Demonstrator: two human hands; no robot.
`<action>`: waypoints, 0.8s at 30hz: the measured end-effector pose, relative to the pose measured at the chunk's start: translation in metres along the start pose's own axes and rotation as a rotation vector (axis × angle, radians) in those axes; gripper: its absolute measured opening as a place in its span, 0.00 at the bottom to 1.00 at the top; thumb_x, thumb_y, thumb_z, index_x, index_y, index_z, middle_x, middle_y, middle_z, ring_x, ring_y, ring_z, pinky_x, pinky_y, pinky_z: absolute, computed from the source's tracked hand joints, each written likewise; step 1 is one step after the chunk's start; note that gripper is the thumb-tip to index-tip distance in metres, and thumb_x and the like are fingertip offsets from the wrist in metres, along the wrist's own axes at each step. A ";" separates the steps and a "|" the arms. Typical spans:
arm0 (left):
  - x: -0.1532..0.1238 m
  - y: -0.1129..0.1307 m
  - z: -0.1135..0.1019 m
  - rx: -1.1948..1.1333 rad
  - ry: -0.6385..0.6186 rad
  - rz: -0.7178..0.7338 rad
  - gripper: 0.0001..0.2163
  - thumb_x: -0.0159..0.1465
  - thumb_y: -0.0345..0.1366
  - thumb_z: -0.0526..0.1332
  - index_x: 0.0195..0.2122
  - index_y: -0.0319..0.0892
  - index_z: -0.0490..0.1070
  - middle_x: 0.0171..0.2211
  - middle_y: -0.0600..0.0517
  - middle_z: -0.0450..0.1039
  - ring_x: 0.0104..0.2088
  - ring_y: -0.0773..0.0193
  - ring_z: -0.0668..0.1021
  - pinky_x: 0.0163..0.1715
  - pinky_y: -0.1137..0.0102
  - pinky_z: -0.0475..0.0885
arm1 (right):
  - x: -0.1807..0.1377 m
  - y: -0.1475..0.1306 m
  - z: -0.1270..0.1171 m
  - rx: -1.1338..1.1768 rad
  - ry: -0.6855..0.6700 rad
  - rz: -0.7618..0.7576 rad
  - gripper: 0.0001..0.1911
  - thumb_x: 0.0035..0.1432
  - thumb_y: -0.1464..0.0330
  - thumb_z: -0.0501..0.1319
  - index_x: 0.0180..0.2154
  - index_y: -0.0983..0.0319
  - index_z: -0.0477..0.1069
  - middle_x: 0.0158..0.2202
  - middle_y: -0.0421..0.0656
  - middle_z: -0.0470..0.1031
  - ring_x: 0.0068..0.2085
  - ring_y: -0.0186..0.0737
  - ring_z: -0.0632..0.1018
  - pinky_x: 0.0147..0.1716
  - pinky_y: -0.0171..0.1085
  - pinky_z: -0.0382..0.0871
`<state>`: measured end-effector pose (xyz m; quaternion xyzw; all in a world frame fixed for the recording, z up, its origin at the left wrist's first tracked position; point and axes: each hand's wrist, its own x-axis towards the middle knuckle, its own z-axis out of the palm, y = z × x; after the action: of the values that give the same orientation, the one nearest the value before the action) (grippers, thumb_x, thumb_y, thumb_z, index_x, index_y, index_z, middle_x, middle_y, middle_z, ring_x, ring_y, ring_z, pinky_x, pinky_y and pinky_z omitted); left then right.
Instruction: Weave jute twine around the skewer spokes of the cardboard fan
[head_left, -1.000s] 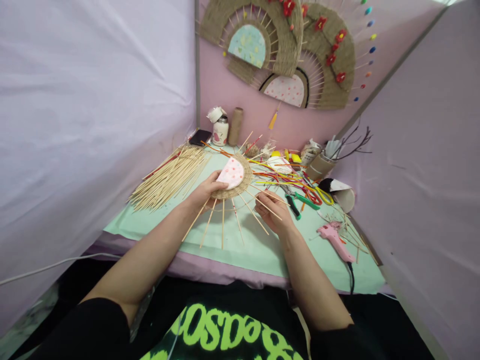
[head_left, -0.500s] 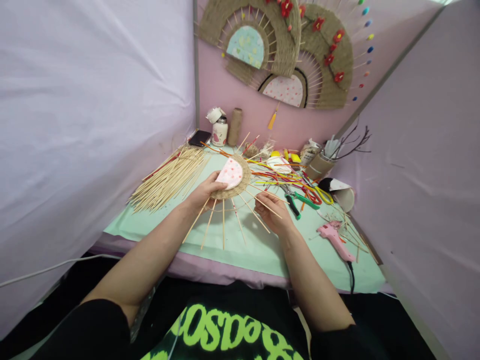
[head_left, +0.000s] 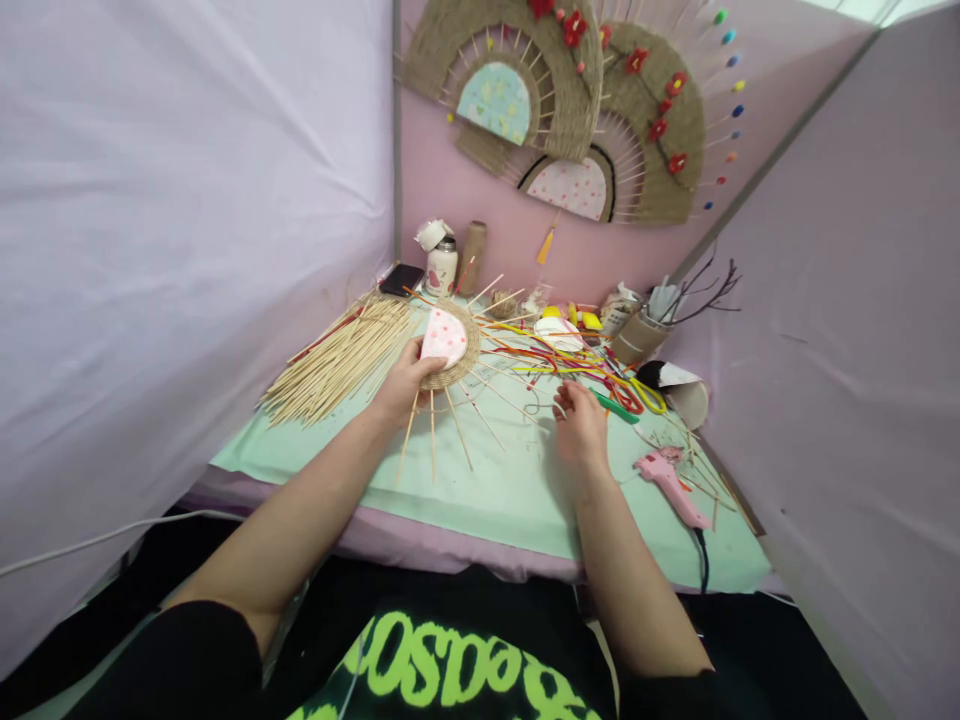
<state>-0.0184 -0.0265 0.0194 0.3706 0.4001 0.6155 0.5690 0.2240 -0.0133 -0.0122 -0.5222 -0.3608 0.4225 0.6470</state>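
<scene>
My left hand (head_left: 403,385) grips a small half-round woven fan (head_left: 471,350) by its lower left edge, thumb on the front and the other fingers behind. Its centre is white fabric with pink spots, edged by a band of coiled natural twine, and thin sticks (head_left: 433,435) radiate from it. To the right, my right hand (head_left: 579,420) is raised over the cloth, fingers curled and pinched at a thin cord (head_left: 534,406) that loops beside the fingertips. Part of the green-handled pliers (head_left: 615,406) lies hidden behind that hand.
A pile of thin sticks (head_left: 341,355) lies left. Coloured pipe cleaners (head_left: 517,345) spread behind the fan. At right are a pink glue gun (head_left: 671,485), yellow-handled scissors (head_left: 651,394) and a cardboard holder (head_left: 639,335). A jar (head_left: 442,268) and phone (head_left: 402,279) stand at the back.
My right hand has moved right, away from the fan's sticks, to beside the pliers. My left hand has shifted slightly left with the fan, which has turned a little.
</scene>
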 end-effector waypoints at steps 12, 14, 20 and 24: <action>0.001 -0.005 0.001 0.081 0.026 0.088 0.26 0.47 0.35 0.66 0.48 0.46 0.63 0.44 0.52 0.72 0.38 0.63 0.75 0.32 0.72 0.68 | -0.016 -0.058 0.047 -0.988 -0.505 -0.560 0.14 0.58 0.60 0.55 0.28 0.61 0.73 0.28 0.44 0.76 0.30 0.39 0.71 0.31 0.37 0.58; 0.002 -0.006 0.000 0.085 0.026 0.097 0.26 0.47 0.34 0.66 0.48 0.46 0.63 0.44 0.52 0.72 0.39 0.63 0.75 0.34 0.72 0.68 | -0.014 -0.054 0.053 -1.042 -0.538 -0.497 0.16 0.59 0.59 0.54 0.26 0.61 0.72 0.26 0.44 0.75 0.28 0.38 0.70 0.29 0.36 0.56; 0.003 -0.010 0.000 0.118 0.018 0.122 0.24 0.47 0.34 0.67 0.46 0.45 0.63 0.43 0.52 0.73 0.41 0.61 0.76 0.38 0.69 0.69 | -0.012 -0.048 0.053 -1.004 -0.513 -0.350 0.16 0.56 0.59 0.56 0.24 0.62 0.71 0.23 0.42 0.73 0.27 0.37 0.70 0.28 0.35 0.56; 0.001 -0.010 0.002 0.136 0.012 0.106 0.25 0.48 0.35 0.66 0.47 0.45 0.62 0.42 0.51 0.73 0.40 0.61 0.76 0.38 0.69 0.68 | -0.013 -0.046 0.051 -0.972 -0.484 -0.352 0.15 0.54 0.59 0.57 0.23 0.62 0.70 0.22 0.41 0.72 0.26 0.36 0.69 0.28 0.35 0.56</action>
<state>-0.0132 -0.0247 0.0112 0.4254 0.4242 0.6182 0.5069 0.1801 -0.0108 0.0424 -0.5803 -0.7332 0.2014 0.2917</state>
